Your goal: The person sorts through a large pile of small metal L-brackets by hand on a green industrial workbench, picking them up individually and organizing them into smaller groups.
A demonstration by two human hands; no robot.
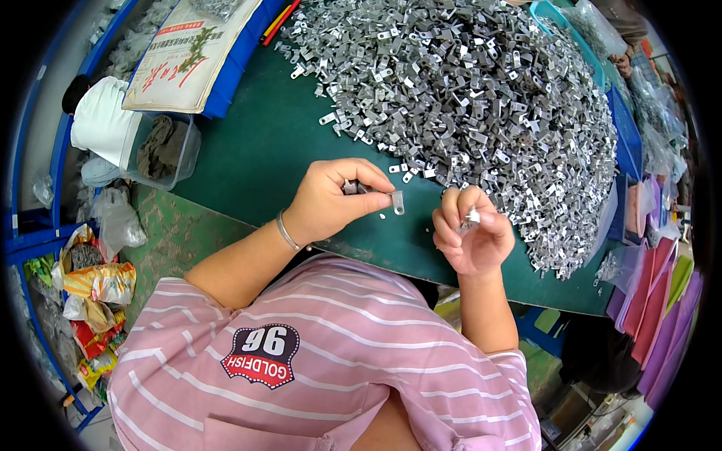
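Observation:
My left hand is closed, with thumb and forefinger pinching a small bent metal bracket that has a round hole near its lower end. More metal pieces are tucked in its curled fingers. To the right, my right hand is turned palm up, its fingers curled around a small shiny metal bracket, partly hidden by the fingertips. Both hands are above the front part of the green table. Just beyond them spreads a big heap of similar metal brackets, with a few loose ones along its near edge.
The green table has a blue bin with a paper sack at its far left. A clear plastic tub holding a dark cloth stands beside it. A teal basket borders the heap at right, and coloured cloths hang off the right side.

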